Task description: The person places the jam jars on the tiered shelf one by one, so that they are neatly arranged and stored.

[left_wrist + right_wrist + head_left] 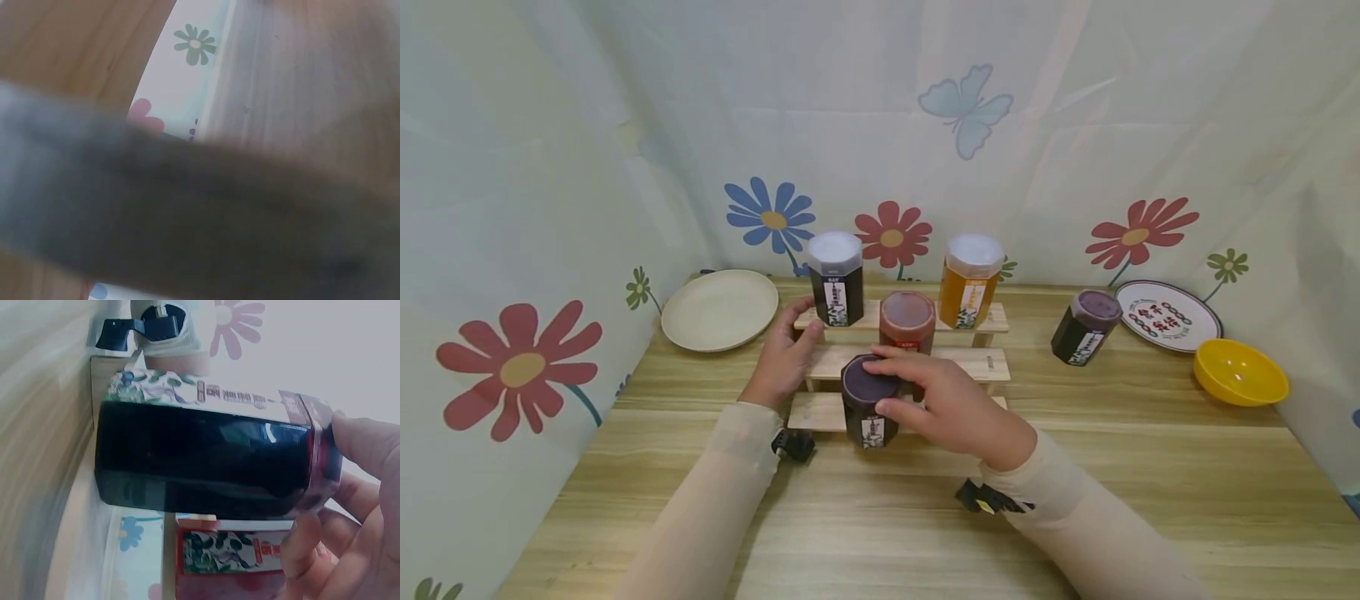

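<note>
Right hand (951, 400) curled round dark jar (868, 402), red jar (907, 321) close behind, left hand (784, 360) relaxed.

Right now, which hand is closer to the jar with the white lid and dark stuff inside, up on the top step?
The left hand. Its fingertips reach the top step right beside the dark white-lidded jar. The right hand is lower down, gripping the purple-lidded jar on the bottom step.
</note>
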Motion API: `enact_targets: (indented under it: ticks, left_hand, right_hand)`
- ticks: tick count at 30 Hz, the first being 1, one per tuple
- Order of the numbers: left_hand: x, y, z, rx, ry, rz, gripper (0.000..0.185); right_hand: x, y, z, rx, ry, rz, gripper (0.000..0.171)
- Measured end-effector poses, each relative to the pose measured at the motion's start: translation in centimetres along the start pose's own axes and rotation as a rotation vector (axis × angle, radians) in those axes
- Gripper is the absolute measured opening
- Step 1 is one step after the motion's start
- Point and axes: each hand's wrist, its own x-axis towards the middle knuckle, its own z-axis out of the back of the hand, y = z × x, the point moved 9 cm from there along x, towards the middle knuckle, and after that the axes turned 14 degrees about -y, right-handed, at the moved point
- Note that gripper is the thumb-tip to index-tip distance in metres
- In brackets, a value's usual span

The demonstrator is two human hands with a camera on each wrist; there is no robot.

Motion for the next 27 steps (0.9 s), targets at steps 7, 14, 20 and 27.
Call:
enact_targets:
  ticks: [7,14,20,27]
  left_hand:
    - [0.0,0.0,0.0,-0.021,-0.005,-0.003,0.052]
    - [0.0,0.0,0.0,-0.009,-0.005,-0.002,0.052]
    - [0.0,-0.1,0.1,-0.016,-0.01,-0.004,0.051]
    - [0.0,0.0,0.1,-0.017,-0.017,0.003,0.051]
  right_hand:
    - [0.0,0.4,0.2,-0.068,-0.092,0.007,0.051]
    - [-0.3,1.3,1.1,-0.17,-0.15,0.029,0.043]
    - [-0.1,0.9,0.8,-0.119,-0.142,0.009,0.04]
    - [0.2,0.3,-0.2,-0.03,-0.199,0.027,0.041]
